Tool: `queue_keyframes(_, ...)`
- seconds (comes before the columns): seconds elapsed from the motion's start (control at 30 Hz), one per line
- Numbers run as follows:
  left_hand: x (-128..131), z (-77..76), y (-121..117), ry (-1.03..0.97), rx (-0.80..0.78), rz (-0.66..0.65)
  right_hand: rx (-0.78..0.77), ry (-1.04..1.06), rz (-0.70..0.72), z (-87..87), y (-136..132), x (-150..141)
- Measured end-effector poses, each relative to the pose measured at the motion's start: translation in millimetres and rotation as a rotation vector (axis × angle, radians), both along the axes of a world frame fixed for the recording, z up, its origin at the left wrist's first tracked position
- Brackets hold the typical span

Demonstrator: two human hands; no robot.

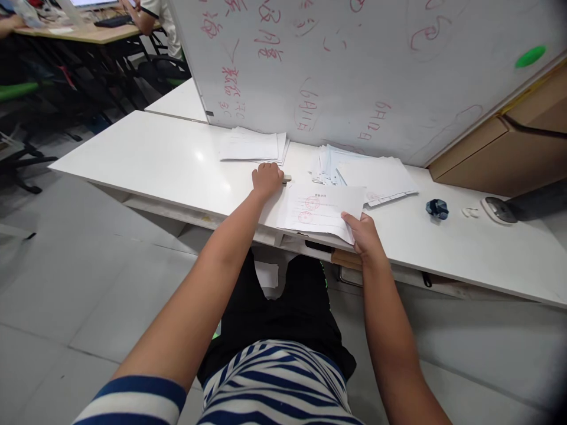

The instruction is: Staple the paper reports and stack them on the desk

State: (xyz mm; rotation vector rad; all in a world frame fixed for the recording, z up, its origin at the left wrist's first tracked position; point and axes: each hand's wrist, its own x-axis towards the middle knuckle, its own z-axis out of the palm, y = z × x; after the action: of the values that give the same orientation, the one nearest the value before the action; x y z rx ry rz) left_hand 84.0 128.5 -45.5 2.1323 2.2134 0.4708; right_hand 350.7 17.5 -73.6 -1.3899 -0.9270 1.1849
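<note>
A printed sheet with red stamps (321, 209) lies on the white table (155, 156) near its front edge. My right hand (364, 235) pinches the sheet's near right corner. My left hand (267, 179) is closed in a fist at the sheet's left side, around a small light object (287, 177) whose tip sticks out to the right. A neat stack of papers (252, 146) lies just beyond my left hand. A looser pile of papers (367, 174) lies beyond the stamped sheet to the right.
A whiteboard (354, 65) with red writing leans at the back of the table. A dark blue crumpled item (437, 208), a small white piece (470, 211) and a grey mouse-like object (498, 209) sit at the right. Another person sits at a desk (88, 32) far left.
</note>
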Motion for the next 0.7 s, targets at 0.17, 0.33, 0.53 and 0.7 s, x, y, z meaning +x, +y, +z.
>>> queue_keyframes(0.17,5,-6.7,-1,-0.023,0.067,0.025,0.088,0.148,-0.072,0.4,-5,4)
queue_keyframes(0.33,9,-9.5,-3,-0.059,0.099,0.037,0.045,0.195,0.006,13.9,7,-8)
queue_keyframes(0.53,4,-7.3,-5,-0.126,0.101,-0.040,0.086,0.138,0.161,69.0,79,-94)
queue_keyframes(0.7,5,-10.4,-10,-0.138,0.197,0.003,-0.035,0.033,0.378,97.2,171,-178)
